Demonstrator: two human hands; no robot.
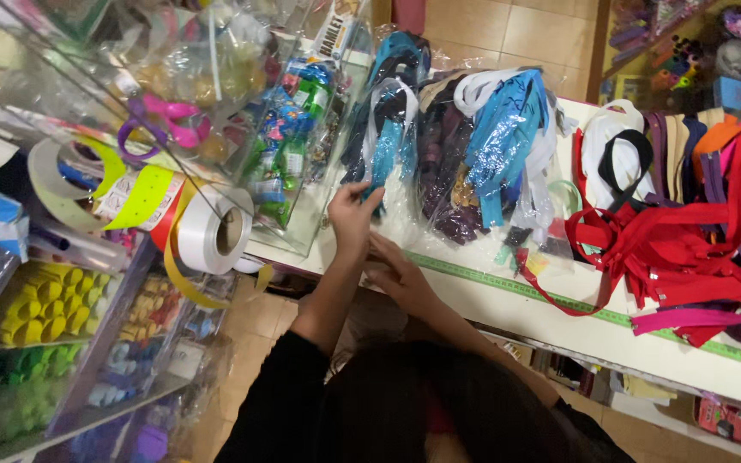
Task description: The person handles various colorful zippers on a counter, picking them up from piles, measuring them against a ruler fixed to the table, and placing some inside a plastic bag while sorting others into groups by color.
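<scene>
The left hand [352,214] reached up to a clear bag of teal and white zippers [388,137] lying at the left end of the white surface [611,330], its grip pinched on the bag's lower edge. The right hand [400,276] lay flat just below it, grip released, fingers spread on the surface near its front edge and beside the start of a green measuring tape [559,300] that ran along that edge. More bagged zippers, blue and white [508,129], lay to the right of the first bag, and a loose heap of red zippers [688,249] covered the right end. A white ribbon roll [216,230] hung off the left edge, by a clear display case [293,154].
</scene>
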